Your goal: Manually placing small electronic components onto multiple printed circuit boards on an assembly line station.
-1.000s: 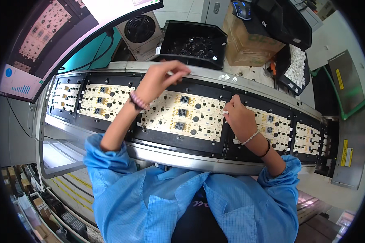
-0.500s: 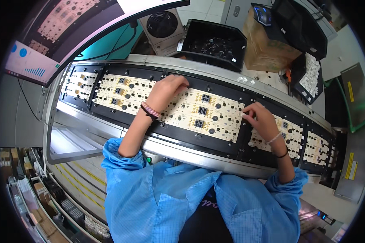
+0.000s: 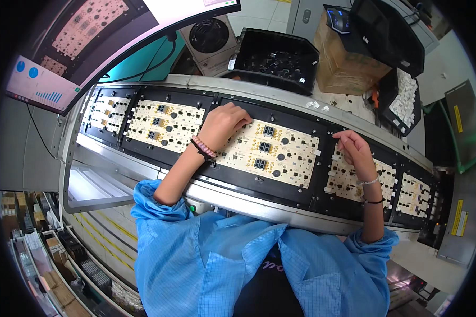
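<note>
A cream circuit board (image 3: 296, 140) with black two-digit displays lies in a black carrier frame (image 3: 280, 193) in front of me. My left hand (image 3: 226, 126) rests over its left end, fingers curled and pressed together; whatever they hold is hidden beneath them. Off the board's right edge, my right hand (image 3: 355, 153) hovers over the neighbouring circuit board (image 3: 383, 177), its fingers loosely bent and partly apart, with nothing visible in them. At the middle board's right edge sits a small white connector (image 3: 317, 153).
More boards run along the line, one at the left (image 3: 137, 119) and one at the far right (image 3: 413, 195). Behind the rail stand a black bin of dark parts (image 3: 248, 74), a carton (image 3: 336, 63) and a tray of white connectors (image 3: 404, 100). A monitor (image 3: 158, 31) overhangs the upper left.
My right hand has left the middle board's right edge, moving right and loosening its pinch; the white connector stays there. My left hand has shifted slightly right.
</note>
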A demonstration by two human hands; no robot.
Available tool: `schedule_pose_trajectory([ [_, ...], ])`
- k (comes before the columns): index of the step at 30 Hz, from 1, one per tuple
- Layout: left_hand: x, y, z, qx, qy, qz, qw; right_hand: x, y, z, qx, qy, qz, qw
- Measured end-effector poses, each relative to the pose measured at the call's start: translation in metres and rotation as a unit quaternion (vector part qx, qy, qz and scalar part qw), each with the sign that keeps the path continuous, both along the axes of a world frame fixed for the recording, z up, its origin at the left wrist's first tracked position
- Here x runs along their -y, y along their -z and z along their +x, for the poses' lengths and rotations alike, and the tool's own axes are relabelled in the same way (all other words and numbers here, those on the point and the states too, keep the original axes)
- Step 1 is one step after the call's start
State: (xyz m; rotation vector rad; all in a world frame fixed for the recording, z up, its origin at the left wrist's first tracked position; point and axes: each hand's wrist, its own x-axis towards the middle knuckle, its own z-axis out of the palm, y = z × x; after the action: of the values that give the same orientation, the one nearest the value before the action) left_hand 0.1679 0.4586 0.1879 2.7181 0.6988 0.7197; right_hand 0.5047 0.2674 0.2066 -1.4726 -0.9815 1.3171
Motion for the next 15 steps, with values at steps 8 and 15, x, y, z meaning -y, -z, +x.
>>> schedule_pose_trajectory([
  [8, -0.019, -0.029, 0.016, -0.069, 0.018, 0.029, 0.997, -0.005, 0.028, 0.045, -0.583, 0.368, 0.043, 0.723],
  [15, -0.135, -0.007, 0.112, -0.184, 0.009, 0.06, 0.981, -0.003, 0.016, 0.019, -0.579, 0.175, 0.031, 0.796],
])
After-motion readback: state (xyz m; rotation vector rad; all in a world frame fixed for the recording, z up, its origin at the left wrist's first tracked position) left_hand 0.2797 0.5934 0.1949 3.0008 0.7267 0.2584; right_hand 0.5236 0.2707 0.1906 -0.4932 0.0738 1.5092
